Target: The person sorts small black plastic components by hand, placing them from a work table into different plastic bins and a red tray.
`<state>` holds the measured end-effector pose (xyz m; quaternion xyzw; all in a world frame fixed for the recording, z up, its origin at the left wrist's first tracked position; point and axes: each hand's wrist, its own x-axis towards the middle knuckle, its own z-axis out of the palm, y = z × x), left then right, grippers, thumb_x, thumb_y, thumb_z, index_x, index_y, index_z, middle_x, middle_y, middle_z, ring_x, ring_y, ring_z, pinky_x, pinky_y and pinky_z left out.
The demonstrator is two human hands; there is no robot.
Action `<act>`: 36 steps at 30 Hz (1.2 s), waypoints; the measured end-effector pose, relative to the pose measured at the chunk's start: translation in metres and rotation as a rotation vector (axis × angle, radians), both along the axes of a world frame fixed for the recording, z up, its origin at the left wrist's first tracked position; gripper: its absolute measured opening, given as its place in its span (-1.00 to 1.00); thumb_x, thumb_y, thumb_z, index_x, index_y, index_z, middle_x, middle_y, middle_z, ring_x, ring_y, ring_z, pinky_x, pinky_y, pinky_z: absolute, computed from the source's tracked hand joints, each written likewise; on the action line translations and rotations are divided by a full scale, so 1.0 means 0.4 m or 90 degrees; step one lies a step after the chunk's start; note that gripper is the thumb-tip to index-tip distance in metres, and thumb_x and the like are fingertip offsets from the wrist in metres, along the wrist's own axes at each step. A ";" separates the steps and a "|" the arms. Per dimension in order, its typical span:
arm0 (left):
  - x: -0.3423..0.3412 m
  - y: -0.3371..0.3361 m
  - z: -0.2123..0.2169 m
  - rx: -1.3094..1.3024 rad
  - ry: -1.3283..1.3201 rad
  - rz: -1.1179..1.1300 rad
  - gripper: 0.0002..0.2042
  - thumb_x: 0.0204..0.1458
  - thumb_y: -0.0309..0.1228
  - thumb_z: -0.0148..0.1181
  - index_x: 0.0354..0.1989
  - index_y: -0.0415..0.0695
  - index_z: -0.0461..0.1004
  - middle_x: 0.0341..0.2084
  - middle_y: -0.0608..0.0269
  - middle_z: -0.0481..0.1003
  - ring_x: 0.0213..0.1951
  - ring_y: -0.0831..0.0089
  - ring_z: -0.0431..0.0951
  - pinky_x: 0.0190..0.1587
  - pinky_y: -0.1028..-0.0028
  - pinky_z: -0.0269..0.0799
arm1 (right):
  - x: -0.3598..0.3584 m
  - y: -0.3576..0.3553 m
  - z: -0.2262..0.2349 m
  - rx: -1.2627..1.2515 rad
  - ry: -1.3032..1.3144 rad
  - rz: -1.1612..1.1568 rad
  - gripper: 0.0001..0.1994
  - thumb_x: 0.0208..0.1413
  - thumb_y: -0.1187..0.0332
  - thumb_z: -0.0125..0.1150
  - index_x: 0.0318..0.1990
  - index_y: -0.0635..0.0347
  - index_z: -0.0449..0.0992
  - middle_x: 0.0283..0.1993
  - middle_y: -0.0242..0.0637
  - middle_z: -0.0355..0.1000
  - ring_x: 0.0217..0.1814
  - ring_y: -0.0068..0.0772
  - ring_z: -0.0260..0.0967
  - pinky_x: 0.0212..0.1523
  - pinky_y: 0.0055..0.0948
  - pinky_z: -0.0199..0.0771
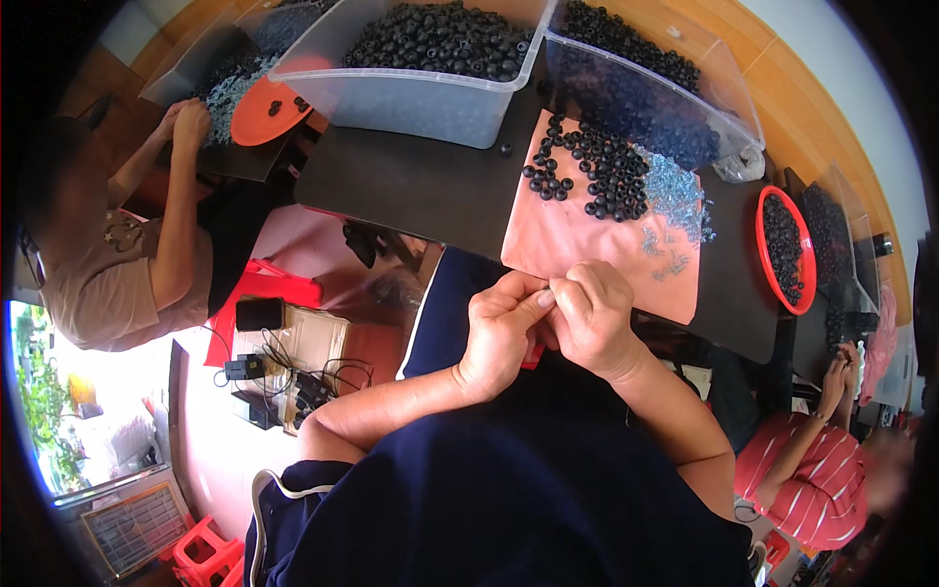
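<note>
My left hand (505, 331) and my right hand (593, 321) meet over my lap, just off the near edge of a pink sheet (548, 233). Both are closed, thumbs and fingertips pinched together. Whatever they hold is hidden by the fingers. On the sheet lie many round black bead-like pieces (618, 176). Beside them, to the right, is a pile of small pale blue-grey pieces (675, 192), with a few strewn nearer to me. A single black piece (506, 150) rests on the dark table left of the sheet.
Two clear plastic bins, one left (421, 103) and one right (636, 59), hold black pieces at the table's (411, 186) back. A red bowl (808, 249) of dark pieces stands right. Co-workers sit at left (127, 245) and right (807, 479). Cables (293, 382) lie on a box at lower left.
</note>
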<state>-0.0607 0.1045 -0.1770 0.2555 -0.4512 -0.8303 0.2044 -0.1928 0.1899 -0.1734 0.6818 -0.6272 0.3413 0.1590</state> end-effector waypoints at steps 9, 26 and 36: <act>-0.011 -0.109 0.116 -0.135 0.094 0.041 -0.72 0.31 -0.32 0.10 -0.07 -0.35 0.45 -0.43 0.08 0.57 -0.56 0.56 0.53 -0.61 0.63 0.36 | -0.058 -0.145 0.134 -0.185 0.029 0.042 -0.76 -0.13 0.43 0.33 -0.25 0.24 0.50 -0.38 -0.19 0.37 -0.38 -0.09 0.38 -0.39 -0.16 0.35; 0.039 -0.131 -0.006 -0.047 0.062 -0.011 -0.81 0.22 -0.56 0.09 -0.04 -0.36 0.48 -0.39 0.06 0.59 -0.48 0.43 0.59 -0.55 0.57 0.44 | -0.164 -0.359 0.059 0.191 0.156 -0.248 -0.78 -0.09 0.31 0.39 -0.23 0.06 0.65 -0.16 -0.31 0.46 0.03 -0.17 0.35 -0.02 -0.17 0.24; 0.026 -0.159 0.001 -0.037 0.033 0.056 -0.81 0.21 -0.56 0.11 -0.06 -0.37 0.50 -0.37 0.06 0.60 -0.46 0.42 0.59 -0.52 0.56 0.45 | -0.124 -0.241 0.111 0.067 0.084 -0.101 -0.82 -0.09 0.41 0.35 -0.28 0.11 0.54 -0.20 -0.32 0.43 0.02 -0.20 0.37 -0.04 -0.20 0.23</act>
